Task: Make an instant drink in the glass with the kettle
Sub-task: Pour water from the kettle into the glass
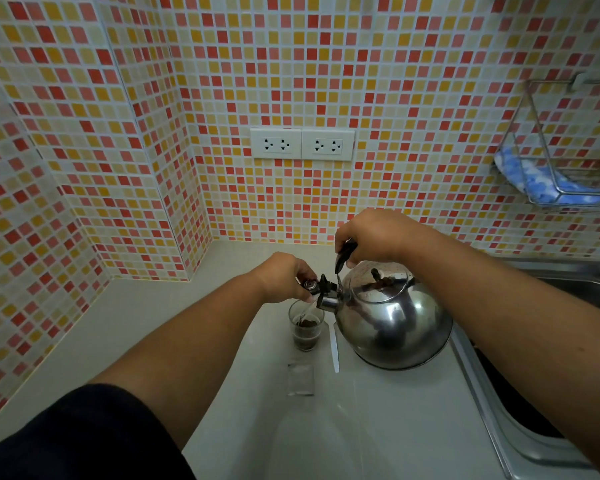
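Observation:
A shiny steel kettle (pixel 392 317) is tilted to the left over a small clear glass (pixel 305 329) on the pale counter. Water streams from its spout into the glass, which holds dark brown liquid and powder. My right hand (pixel 374 237) grips the kettle's black handle from above. My left hand (pixel 284 280) pinches the black spout cap (pixel 310 285) and holds it open, just above the glass rim.
An empty clear sachet (pixel 300 379) lies on the counter (pixel 136 327) in front of the glass, with a white strip (pixel 335 348) beside it. A steel sink (pixel 582 289) lies to the right. Two wall sockets (pixel 302 144) sit in the tiled wall. A wire rack (pixel 568 147) holds a blue cloth.

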